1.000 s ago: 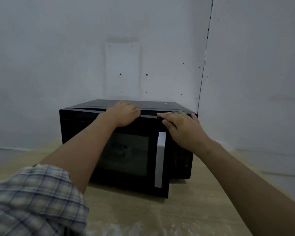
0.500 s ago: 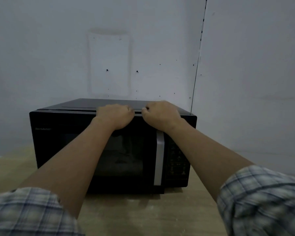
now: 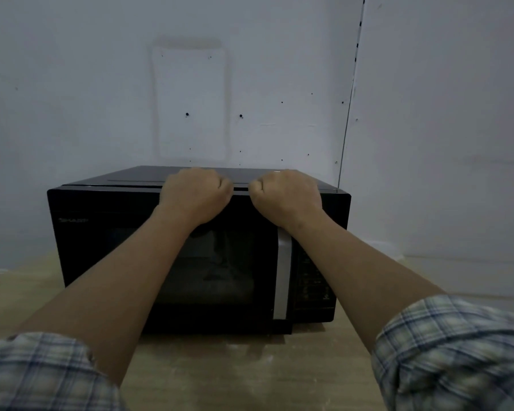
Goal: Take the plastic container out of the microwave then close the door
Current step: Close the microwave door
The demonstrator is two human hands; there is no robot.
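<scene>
A black microwave [image 3: 166,247] sits in the middle of the frame on a pale wooden counter [image 3: 250,372], backed into a corner of white wall [image 3: 101,84]. Its door [image 3: 161,256] looks shut or very nearly so, with the silver handle [image 3: 283,274] running upright along the door's right edge and the dark control panel [image 3: 315,280] just beyond it. Both of the person's hands are planted on the top front edge of the oven, close together but not touching. The left hand [image 3: 195,194] is curled into a loose fist over the seam above the door, fingers clenched and tucked under; the right hand [image 3: 287,195] is balled up the same way, right above the handle. Neither fist seems to be gripping anything (they simply rest on the black casing). Checked sleeves [image 3: 451,357] show at the lower corners of the frame. As for the plastic container, the window is too dim to tell whether it is inside, and it shows nowhere on the counter.
</scene>
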